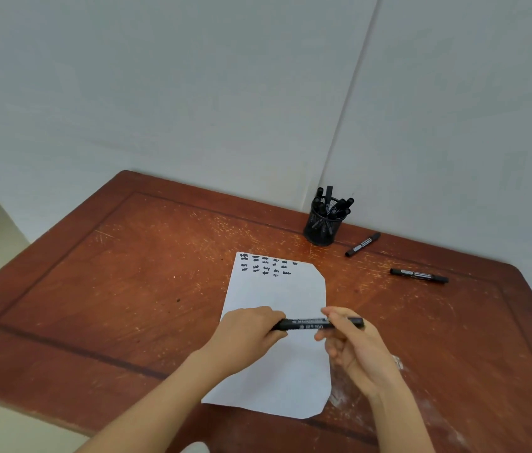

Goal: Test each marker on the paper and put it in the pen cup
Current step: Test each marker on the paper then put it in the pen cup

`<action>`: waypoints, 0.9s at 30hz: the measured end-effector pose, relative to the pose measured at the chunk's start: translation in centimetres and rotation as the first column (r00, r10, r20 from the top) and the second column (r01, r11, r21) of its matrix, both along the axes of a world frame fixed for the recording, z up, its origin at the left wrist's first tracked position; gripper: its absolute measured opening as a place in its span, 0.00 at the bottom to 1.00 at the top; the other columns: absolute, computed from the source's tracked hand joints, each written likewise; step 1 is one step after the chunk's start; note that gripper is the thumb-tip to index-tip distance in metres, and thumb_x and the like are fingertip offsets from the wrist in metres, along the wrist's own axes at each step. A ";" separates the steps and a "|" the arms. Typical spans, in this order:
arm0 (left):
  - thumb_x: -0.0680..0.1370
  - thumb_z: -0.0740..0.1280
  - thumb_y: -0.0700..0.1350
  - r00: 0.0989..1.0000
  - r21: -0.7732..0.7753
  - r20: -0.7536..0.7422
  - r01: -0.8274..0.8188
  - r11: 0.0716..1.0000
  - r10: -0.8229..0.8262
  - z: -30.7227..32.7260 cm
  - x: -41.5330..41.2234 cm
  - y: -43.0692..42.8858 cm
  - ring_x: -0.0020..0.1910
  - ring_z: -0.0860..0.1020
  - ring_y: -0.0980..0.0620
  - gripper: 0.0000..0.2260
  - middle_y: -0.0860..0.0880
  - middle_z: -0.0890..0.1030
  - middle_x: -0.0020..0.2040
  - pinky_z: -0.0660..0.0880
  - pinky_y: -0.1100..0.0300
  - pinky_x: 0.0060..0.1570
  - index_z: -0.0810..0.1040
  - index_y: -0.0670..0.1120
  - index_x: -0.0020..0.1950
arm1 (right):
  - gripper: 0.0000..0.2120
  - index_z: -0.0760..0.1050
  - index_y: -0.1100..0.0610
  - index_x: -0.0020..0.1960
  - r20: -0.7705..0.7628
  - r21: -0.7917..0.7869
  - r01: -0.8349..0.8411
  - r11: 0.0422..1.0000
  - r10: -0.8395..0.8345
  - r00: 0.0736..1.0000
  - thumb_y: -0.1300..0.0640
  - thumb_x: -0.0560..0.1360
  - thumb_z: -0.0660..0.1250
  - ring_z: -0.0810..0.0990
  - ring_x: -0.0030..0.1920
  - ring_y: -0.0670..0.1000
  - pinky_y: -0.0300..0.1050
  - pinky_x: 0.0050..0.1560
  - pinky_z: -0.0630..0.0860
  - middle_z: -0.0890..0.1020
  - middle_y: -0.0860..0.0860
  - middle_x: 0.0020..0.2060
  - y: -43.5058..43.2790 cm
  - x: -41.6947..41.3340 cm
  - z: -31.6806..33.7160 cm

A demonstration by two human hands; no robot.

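Wooden table (127, 289): left hand (245, 335), right hand (353, 348) each grip closed on marker (310, 324) above paper (277, 289).

Left grip (246, 331) curled, right grip (356, 348) pinching

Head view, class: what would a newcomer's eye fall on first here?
The left hand and right hand, low centre, gripping one black marker level over the white paper. Next, black test marks along the paper's far edge. Then the mesh pen cup crowded with markers by the wall, two loose markers lying on the table to its right.
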State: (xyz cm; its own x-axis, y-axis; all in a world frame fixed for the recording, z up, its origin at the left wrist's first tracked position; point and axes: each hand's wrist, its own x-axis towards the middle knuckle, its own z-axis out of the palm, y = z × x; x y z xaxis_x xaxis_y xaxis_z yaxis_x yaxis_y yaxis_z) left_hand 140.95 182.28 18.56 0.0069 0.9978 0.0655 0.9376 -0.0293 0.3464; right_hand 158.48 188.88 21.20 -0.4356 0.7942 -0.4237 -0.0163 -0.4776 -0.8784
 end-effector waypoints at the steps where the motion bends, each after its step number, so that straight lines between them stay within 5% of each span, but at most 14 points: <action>1: 0.81 0.57 0.51 0.997 -0.021 0.070 -0.013 1.000 0.014 -0.2 0.1 -0.1 0.38 0.71 0.53 0.11 0.53 0.74 0.42 0.60 0.64 0.31 0.74 0.48 0.56 | 0.05 0.75 0.62 0.50 -0.020 0.024 -0.006 1.000 0.006 1.000 0.63 0.76 0.62 0.70 0.22 0.48 0.37 0.22 0.65 0.80 0.57 0.30 0.0 0.0 0.1; 4: 0.80 0.60 0.50 0.958 -0.034 0.282 -0.045 0.998 0.053 -0.5 0.1 -0.3 0.32 0.68 0.57 0.10 0.56 0.72 0.36 0.60 0.65 0.30 0.77 0.48 0.53 | 0.08 0.76 0.61 0.52 0.006 0.080 -0.037 0.996 0.037 0.999 0.68 0.75 0.62 0.72 0.24 0.47 0.38 0.27 0.67 0.80 0.54 0.31 -0.3 -0.4 0.3; 8: 0.80 0.60 0.50 0.924 -0.056 0.381 -0.004 0.998 0.025 -0.5 0.8 -0.7 0.37 0.72 0.53 0.10 0.53 0.75 0.39 0.64 0.63 0.36 0.77 0.47 0.53 | 0.08 0.77 0.62 0.49 0.108 0.135 -0.095 0.986 0.081 0.991 0.69 0.75 0.62 0.71 0.24 0.46 0.36 0.25 0.66 0.78 0.53 0.30 -1.2 -1.5 -0.1; 12: 0.78 0.59 0.56 0.918 -0.125 0.386 -0.042 0.991 0.088 -1.2 0.6 -1.1 0.55 0.71 0.57 0.18 0.54 0.76 0.60 0.68 0.64 0.53 0.70 0.53 0.67 | 0.05 0.78 0.59 0.45 0.202 0.196 -0.064 0.979 0.024 0.979 0.63 0.76 0.63 0.74 0.30 0.48 0.35 0.25 0.67 0.80 0.53 0.35 -0.9 -1.8 -0.1; 15: 0.69 0.41 0.73 0.958 -0.143 0.241 -0.125 0.982 0.157 -2.8 -0.6 -1.6 0.71 0.57 0.56 0.41 0.55 0.61 0.73 0.57 0.60 0.68 0.57 0.52 0.75 | 0.05 0.71 0.56 0.45 0.174 0.145 0.048 0.988 -0.073 0.982 0.60 0.79 0.58 0.80 0.38 0.54 0.40 0.33 0.77 0.81 0.58 0.42 0.1 -1.8 0.0; 17: 0.60 0.26 0.76 0.973 -0.179 0.103 -0.184 0.966 0.205 -4.7 -1.5 -1.4 0.75 0.52 0.52 0.52 0.54 0.55 0.76 0.54 0.55 0.70 0.55 0.51 0.76 | 0.05 0.67 0.55 0.48 0.142 0.114 0.063 0.991 -0.079 0.987 0.59 0.81 0.53 0.81 0.38 0.57 0.51 0.41 0.78 0.81 0.59 0.39 1.2 -1.9 0.3; 19: 0.67 0.26 0.72 0.978 -0.230 -0.066 -0.207 0.951 0.197 -6.6 -2.3 -0.8 0.73 0.61 0.46 0.48 0.48 0.61 0.75 0.63 0.50 0.67 0.64 0.49 0.73 | 0.04 0.66 0.54 0.52 0.217 0.153 -0.024 0.988 -0.010 0.976 0.58 0.81 0.53 0.78 0.29 0.53 0.48 0.35 0.76 0.78 0.55 0.31 2.6 -1.7 0.6; 22: 0.78 0.35 0.63 0.951 -0.246 -0.206 -0.280 0.928 0.232 -9.1 -2.6 -0.1 0.59 0.78 0.43 0.36 0.45 0.79 0.61 0.77 0.50 0.50 0.80 0.49 0.59 | 0.09 0.66 0.52 0.60 0.509 0.261 -0.275 0.925 0.110 0.853 0.58 0.80 0.56 0.66 0.26 0.48 0.42 0.26 0.65 0.70 0.51 0.29 6.0 -1.6 0.9; 24: 0.79 0.37 0.61 0.946 -0.225 -0.234 -0.276 0.934 0.224 -10.6 -2.8 0.1 0.58 0.78 0.43 0.35 0.45 0.80 0.60 0.78 0.49 0.50 0.81 0.50 0.58 | 0.15 0.64 0.49 0.62 0.661 0.272 -0.402 0.874 0.134 0.739 0.61 0.78 0.57 0.65 0.27 0.48 0.40 0.25 0.63 0.70 0.52 0.31 8.8 -1.7 1.4; 27: 0.79 0.38 0.61 0.947 -0.204 -0.249 -0.254 0.945 0.201 -11.9 -2.9 0.0 0.63 0.71 0.44 0.33 0.45 0.79 0.61 0.68 0.49 0.60 0.80 0.49 0.59 | 0.13 0.69 0.58 0.59 0.766 0.278 -0.488 0.827 0.116 0.633 0.67 0.76 0.57 0.66 0.27 0.48 0.38 0.24 0.63 0.70 0.52 0.31 12.8 -1.8 3.0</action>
